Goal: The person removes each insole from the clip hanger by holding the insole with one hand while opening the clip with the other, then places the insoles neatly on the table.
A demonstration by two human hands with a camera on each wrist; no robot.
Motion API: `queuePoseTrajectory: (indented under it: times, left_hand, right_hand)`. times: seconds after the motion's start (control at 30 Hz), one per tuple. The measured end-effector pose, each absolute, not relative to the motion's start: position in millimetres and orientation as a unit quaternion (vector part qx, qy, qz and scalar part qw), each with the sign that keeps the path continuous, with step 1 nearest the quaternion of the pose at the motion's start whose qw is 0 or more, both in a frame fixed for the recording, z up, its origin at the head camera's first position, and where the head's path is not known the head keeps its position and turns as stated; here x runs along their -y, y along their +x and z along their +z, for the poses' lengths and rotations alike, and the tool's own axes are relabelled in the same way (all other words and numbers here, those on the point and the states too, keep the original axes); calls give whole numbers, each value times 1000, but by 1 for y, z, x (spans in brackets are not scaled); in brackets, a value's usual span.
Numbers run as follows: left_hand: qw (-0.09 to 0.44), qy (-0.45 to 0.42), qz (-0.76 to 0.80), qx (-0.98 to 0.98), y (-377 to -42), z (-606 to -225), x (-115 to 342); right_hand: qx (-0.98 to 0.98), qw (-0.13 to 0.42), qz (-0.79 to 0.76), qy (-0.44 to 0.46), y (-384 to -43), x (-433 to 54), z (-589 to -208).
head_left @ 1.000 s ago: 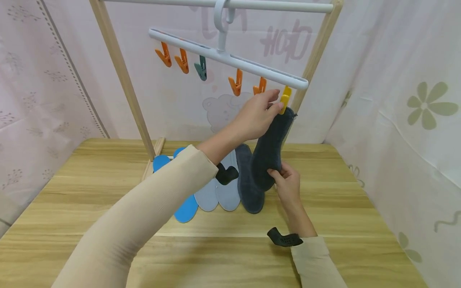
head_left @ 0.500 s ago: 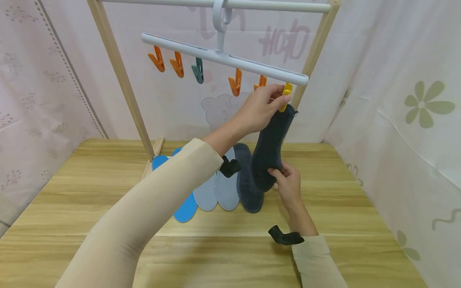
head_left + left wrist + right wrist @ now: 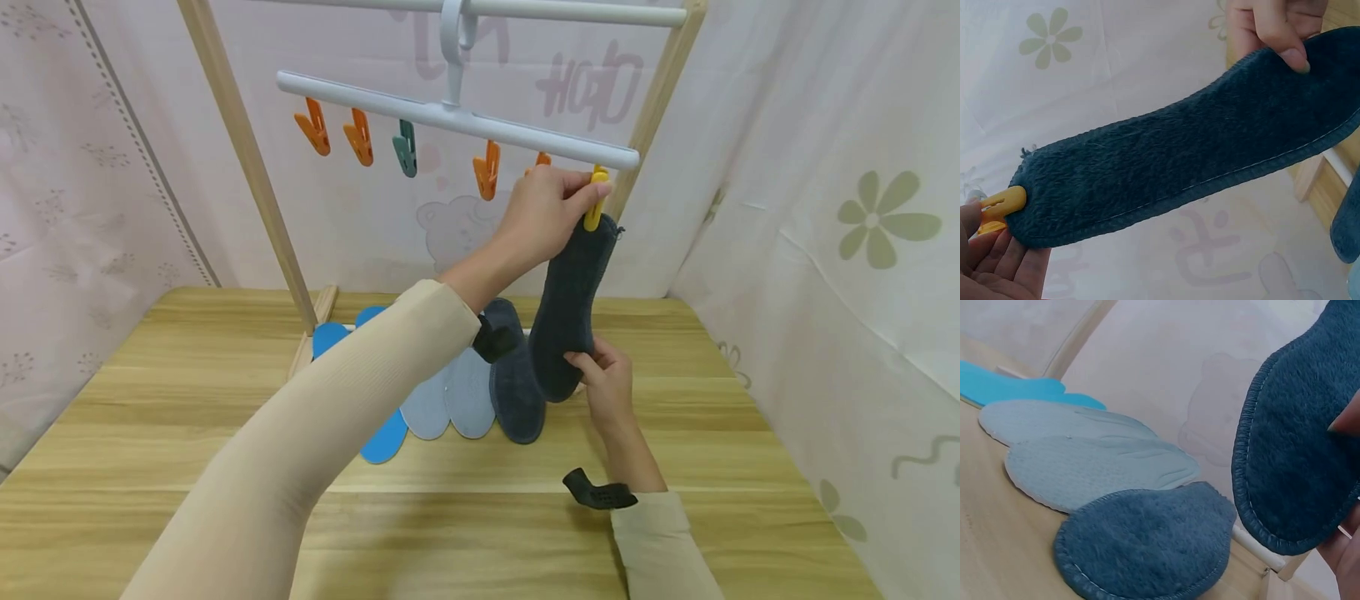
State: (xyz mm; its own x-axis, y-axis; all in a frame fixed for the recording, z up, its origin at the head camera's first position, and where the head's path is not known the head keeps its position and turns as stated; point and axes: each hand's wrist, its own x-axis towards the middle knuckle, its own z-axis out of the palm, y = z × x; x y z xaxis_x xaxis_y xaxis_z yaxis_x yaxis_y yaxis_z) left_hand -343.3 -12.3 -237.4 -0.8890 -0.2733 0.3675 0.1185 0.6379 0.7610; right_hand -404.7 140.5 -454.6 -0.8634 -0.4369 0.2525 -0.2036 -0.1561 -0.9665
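Observation:
In the head view a fuzzy dark blue-grey insole (image 3: 570,292) stands nearly upright below the right end of a white clip hanger (image 3: 465,121). My left hand (image 3: 547,208) pinches the yellow clip (image 3: 597,200) at its top. The left wrist view shows that clip (image 3: 1007,203) over the end of the insole (image 3: 1166,144), with left fingers (image 3: 1022,262) behind the edge. Lower down, my right hand (image 3: 611,387) holds the insole's side edge, thumb on the fuzzy face. A matching dark insole (image 3: 517,400) lies on the table, beside two grey insoles (image 3: 468,396).
Blue insoles (image 3: 386,437) lie at the row's left, partly behind the left sleeve (image 3: 322,425). Orange clips (image 3: 487,171) and a green clip (image 3: 405,150) hang from the hanger. A wooden rack (image 3: 247,150) with a white crossbar (image 3: 570,10) stands over the table (image 3: 705,433).
The hanger's left end has dropped, and the bar is less slanted. My left hand has risen slightly, its thumb higher on the yellow clip. My right hand keeps its hold on the insole.

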Motion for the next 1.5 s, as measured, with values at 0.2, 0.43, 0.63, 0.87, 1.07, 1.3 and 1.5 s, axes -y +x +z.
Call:
queuePoseTrajectory:
  times: [0.2, 0.43, 0.63, 0.87, 1.07, 1.3, 1.5]
  left_hand:
    - [239, 53, -414, 877, -346, -233, 9]
    - [254, 53, -417, 871, -347, -233, 10]
    - [249, 51, -434, 865, -346, -233, 10]
    - [235, 63, -434, 867, -345, -235, 9]
    - [224, 64, -439, 868, -345, -237, 10]
    - [215, 48, -451, 865, -345, -239, 9]
    - [221, 32, -470, 854, -344, -244, 9]
  right_hand:
    - [-657, 79, -709, -244, -410, -150, -452]
    - [-696, 110, -666, -243, -416, -157, -454]
    - [-759, 153, -598, -209, -417, -156, -456]
    - [-800, 188, -543, -171, -415, -150, -464]
    - [-821, 214, -503, -164, -414, -148, -466]
    - [-855, 210, -436, -188, -414, -150, -466]
    - [-880, 186, -366, -240, -412, -152, -464]
